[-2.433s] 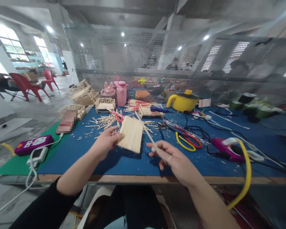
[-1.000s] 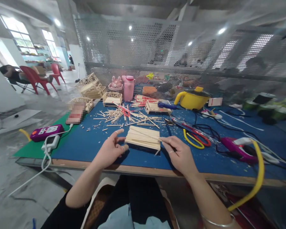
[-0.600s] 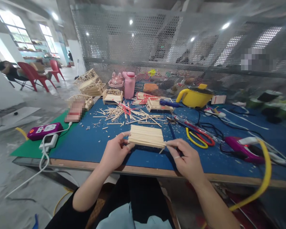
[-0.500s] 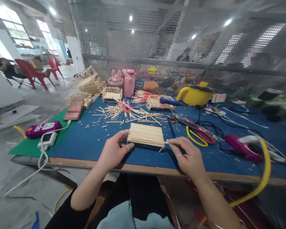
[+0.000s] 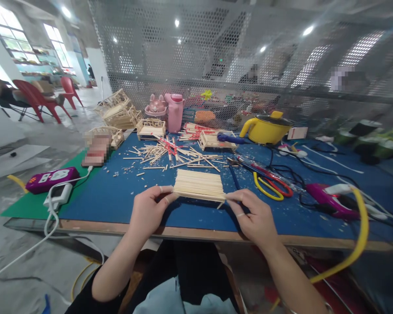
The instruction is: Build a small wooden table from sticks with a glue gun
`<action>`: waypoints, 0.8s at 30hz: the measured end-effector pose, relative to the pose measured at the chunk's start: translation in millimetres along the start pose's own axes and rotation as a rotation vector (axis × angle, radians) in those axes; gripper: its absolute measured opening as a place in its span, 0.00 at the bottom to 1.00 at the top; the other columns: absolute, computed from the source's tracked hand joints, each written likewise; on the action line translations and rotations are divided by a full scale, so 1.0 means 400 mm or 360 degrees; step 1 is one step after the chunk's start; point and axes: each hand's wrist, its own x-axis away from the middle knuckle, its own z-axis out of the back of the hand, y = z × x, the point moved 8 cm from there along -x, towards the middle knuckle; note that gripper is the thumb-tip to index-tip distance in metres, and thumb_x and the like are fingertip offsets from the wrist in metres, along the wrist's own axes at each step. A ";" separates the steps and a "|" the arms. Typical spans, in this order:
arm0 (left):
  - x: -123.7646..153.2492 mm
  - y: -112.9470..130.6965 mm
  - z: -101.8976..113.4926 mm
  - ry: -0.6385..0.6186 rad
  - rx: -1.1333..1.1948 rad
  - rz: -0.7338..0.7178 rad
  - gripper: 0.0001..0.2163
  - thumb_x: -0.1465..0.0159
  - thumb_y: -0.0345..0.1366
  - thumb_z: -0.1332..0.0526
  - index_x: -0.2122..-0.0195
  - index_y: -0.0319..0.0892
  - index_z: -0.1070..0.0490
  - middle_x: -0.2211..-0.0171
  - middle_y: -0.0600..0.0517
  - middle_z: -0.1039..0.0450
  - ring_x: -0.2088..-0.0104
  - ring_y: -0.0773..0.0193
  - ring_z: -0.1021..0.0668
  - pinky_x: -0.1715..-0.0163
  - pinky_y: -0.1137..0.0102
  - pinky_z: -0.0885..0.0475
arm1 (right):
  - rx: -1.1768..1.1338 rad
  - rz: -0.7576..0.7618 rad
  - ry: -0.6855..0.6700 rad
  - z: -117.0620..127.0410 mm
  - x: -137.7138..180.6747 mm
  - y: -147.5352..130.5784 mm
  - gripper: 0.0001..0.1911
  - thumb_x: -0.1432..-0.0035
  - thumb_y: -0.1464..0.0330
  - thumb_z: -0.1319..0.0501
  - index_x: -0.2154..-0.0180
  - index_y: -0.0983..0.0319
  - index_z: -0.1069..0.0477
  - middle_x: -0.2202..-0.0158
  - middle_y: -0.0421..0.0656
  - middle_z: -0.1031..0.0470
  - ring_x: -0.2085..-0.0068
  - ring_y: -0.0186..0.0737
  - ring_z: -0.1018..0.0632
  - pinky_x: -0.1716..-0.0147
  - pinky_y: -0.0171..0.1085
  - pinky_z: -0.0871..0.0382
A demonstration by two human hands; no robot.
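Observation:
A flat panel of pale wooden sticks (image 5: 199,184) is held level just above the blue mat (image 5: 118,196), near the table's front edge. My left hand (image 5: 149,212) pinches its left end with thumb and fingers. My right hand (image 5: 253,216) pinches the right end, where a thin stick pokes out below the panel's corner. Loose wooden sticks (image 5: 170,156) lie scattered on the mat behind the panel.
Yellow-handled scissors (image 5: 267,187) and a purple glue gun (image 5: 327,196) with a yellow cable lie to the right. A yellow pot (image 5: 265,129), pink bottle (image 5: 174,112) and stick-built models (image 5: 118,111) stand at the back. A purple power strip (image 5: 50,179) sits left. Mesh fence behind.
The panel stood upright in my left hand while my right held a single stick. Now it lies flat and level, both hands pinching its ends.

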 end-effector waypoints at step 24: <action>0.007 0.015 0.001 0.0073 -0.0431 -0.0163 0.10 0.41 0.42 0.41 0.64 0.47 0.21 0.66 0.55 0.18 0.63 0.60 0.19 0.60 0.70 0.27 | -0.0061 0.0001 0.0037 -0.006 0.006 -0.001 0.04 0.42 0.73 0.39 0.69 0.59 0.28 0.70 0.41 0.24 0.66 0.38 0.25 0.64 0.37 0.32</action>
